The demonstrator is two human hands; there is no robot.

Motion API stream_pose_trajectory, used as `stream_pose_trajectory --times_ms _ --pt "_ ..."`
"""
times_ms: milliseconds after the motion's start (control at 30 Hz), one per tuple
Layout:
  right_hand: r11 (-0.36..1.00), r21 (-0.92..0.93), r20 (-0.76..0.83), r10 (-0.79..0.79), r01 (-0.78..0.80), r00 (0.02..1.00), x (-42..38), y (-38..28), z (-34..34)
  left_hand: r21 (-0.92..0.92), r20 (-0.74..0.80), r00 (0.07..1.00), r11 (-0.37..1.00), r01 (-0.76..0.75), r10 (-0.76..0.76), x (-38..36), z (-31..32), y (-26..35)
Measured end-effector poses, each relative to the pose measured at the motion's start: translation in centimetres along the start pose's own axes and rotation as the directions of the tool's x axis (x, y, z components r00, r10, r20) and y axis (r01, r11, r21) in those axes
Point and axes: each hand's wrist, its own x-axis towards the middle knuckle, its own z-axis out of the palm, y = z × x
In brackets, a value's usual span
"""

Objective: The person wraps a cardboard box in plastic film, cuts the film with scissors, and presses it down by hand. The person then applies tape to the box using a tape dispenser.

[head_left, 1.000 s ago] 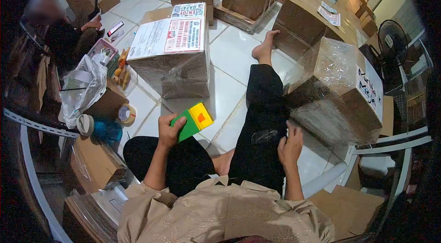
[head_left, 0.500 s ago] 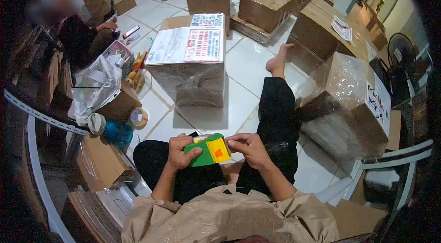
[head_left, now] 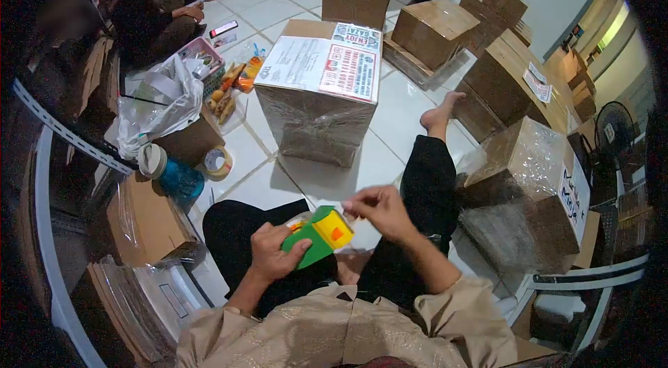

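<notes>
My left hand [head_left: 273,254] is wrapped around a green and yellow tape dispenser [head_left: 315,245] above my lap. Part of a tape roll shows on its far side, and the yellow front faces up and right. Beside that yellow end, my right hand [head_left: 383,213] is closed in a pinch; whatever its fingertips hold is too small to make out. Past my hands, a carton [head_left: 313,124] wrapped in clear film stands on the tiles, with printed labels on top.
A blue bottle [head_left: 179,178], a tape roll [head_left: 218,162] and a plastic bag [head_left: 158,103] lie at the left. At the right are a film-wrapped carton [head_left: 518,159] and a fan [head_left: 614,128]. A person [head_left: 149,23] sits at the upper left, and others are farther back.
The view has shifted, so the cartons appear farther right. My right hand has lifted slightly off the dispenser's yellow end, and the dispenser is tilted more. The far person's orange dispenser now rests on the floor.
</notes>
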Motion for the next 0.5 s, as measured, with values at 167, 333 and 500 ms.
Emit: stream_pose_trajectory --times_ms 167,333,500 --pt "0.887 -0.345 0.064 -0.306 0.308 0.950 7.3 -7.3 -2.6 0.063 -0.275 0.941 0.973 0.223 -0.198 -2.0 -3.0 -1.0" --pt "0.719 -0.556 0.180 -0.386 0.417 0.905 13.4 -12.4 -1.1 -0.283 -0.351 0.851 0.910 0.303 -0.392 0.4 -0.8 -0.4" --pt "0.310 -0.791 0.286 -0.576 0.528 0.766 17.1 -12.1 -1.4 -0.471 -0.318 0.813 0.826 0.310 -0.487 2.6 1.0 -0.1"
